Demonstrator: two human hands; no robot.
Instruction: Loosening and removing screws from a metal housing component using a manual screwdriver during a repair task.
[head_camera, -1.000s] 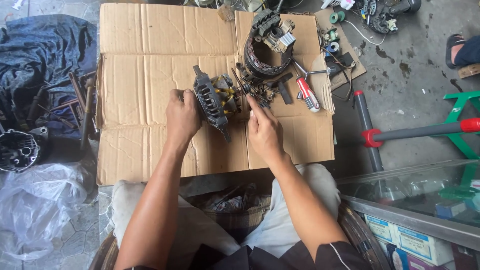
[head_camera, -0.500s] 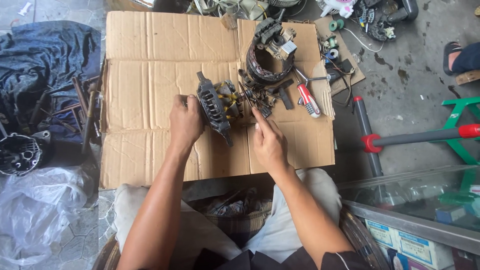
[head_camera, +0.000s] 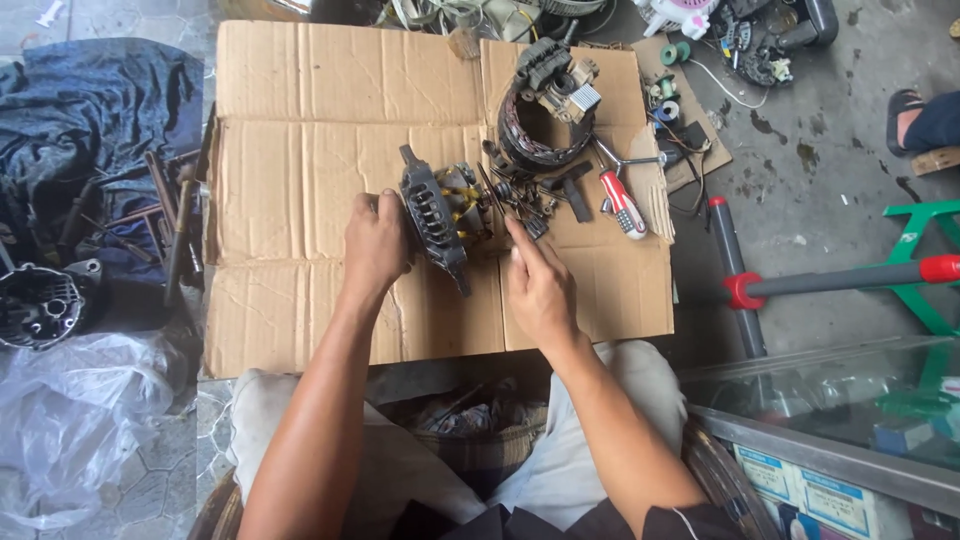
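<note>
Gripping a dark metal alternator part from its left side, the left hand has its fingers wrapped around the housing, which stands on edge near the middle of a flattened cardboard sheet. Just right of it, the right hand pinches a thin dark tool whose tip reaches into the part's copper windings. Small dark screws and brackets lie scattered right of the part, with a red-handled screwdriver beside them. Farther away sits a round stator ring. Off the cardboard, far left, another round housing rests on the ground near a dark cloth.
</note>
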